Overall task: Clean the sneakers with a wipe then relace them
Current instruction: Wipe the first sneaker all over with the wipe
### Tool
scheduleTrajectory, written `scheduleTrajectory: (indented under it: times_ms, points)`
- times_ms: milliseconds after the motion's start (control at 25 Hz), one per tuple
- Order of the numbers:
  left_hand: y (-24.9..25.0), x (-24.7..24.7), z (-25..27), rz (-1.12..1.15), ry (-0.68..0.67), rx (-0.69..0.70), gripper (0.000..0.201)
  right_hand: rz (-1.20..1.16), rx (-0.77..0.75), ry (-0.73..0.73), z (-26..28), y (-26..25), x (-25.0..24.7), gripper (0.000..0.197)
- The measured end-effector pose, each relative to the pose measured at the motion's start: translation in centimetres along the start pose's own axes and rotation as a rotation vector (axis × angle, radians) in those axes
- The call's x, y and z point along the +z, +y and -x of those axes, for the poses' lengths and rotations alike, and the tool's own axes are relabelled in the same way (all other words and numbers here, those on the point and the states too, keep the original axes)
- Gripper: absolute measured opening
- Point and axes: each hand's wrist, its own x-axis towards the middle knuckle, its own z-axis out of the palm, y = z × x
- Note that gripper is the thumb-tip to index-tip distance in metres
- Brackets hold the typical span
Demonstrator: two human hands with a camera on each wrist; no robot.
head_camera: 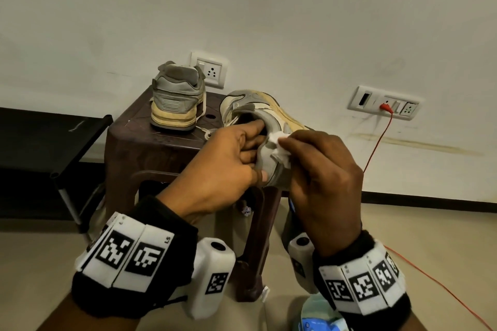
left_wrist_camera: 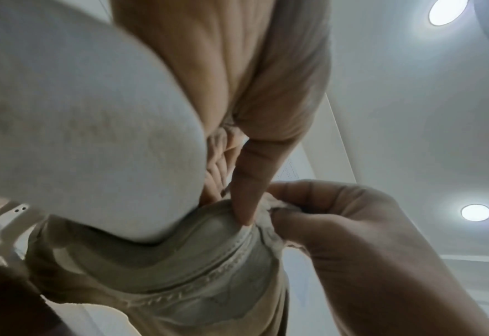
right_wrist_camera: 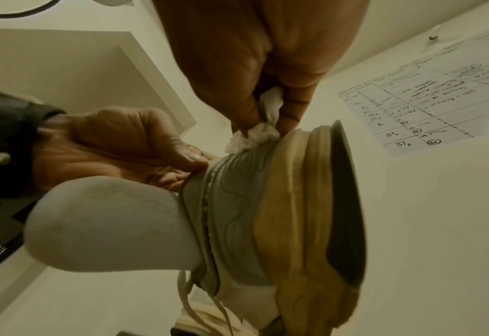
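A grey and cream sneaker [head_camera: 265,115] is held up in the air in front of me, heel toward me. My left hand [head_camera: 228,161] grips it at the collar, fingers hooked inside the opening and thumb on the heel [left_wrist_camera: 208,261]. My right hand [head_camera: 320,169] pinches a crumpled white wipe [head_camera: 278,146] and presses it on the grey heel panel [right_wrist_camera: 237,188], right beside the left fingers. The wipe [right_wrist_camera: 255,134] is bunched between thumb and fingertips. A second grey sneaker [head_camera: 176,101] stands on the stool, heel toward me, with a loose lace [head_camera: 204,113] trailing beside it.
The dark brown plastic stool [head_camera: 139,142] stands against the wall. A black rack [head_camera: 67,153] is to its left. A red cable [head_camera: 376,142] hangs from a wall socket [head_camera: 384,103] and runs over the floor. A blue and green wipe pack [head_camera: 320,320] lies near my right wrist.
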Motion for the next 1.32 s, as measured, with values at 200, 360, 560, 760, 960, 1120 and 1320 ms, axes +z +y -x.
scheduleTrajectory:
  times_ms: [200, 360, 560, 760, 960, 1120, 1320]
  points:
    - [0.8, -0.1, 1.0, 0.041, -0.048, 0.043, 0.092, -0.027, -0.049, 0.042, -1.1, -0.6, -2.1, 0.024]
    - [0.8, 0.8, 1.9, -0.077, -0.056, 0.110, 0.107, -0.026, -0.069, 0.015, -0.8, -1.2, -2.4, 0.020]
    - [1.7, 1.1, 2.3, 0.048, 0.044, 0.159, 0.082, -0.043, -0.124, -0.002, 0.2, -2.5, -2.8, 0.018]
    - [4.3, 0.8, 3.3, 0.093, 0.005, 0.163, 0.072, -0.073, -0.227, 0.056, 1.5, -3.8, -4.5, 0.022]
    - [5.6, 1.2, 5.0, -0.026, -0.048, 0.173, 0.084, -0.101, -0.117, 0.097, -1.9, -5.3, -6.2, 0.028]
    - [4.8, 1.0, 5.4, -0.100, -0.013, 0.190, 0.112, -0.115, -0.134, 0.012, -3.7, -5.2, -5.6, 0.026]
    - [4.8, 0.9, 5.4, -0.075, 0.121, 0.265, 0.111, -0.109, -0.243, -0.081, -0.9, -5.2, -4.3, 0.018]
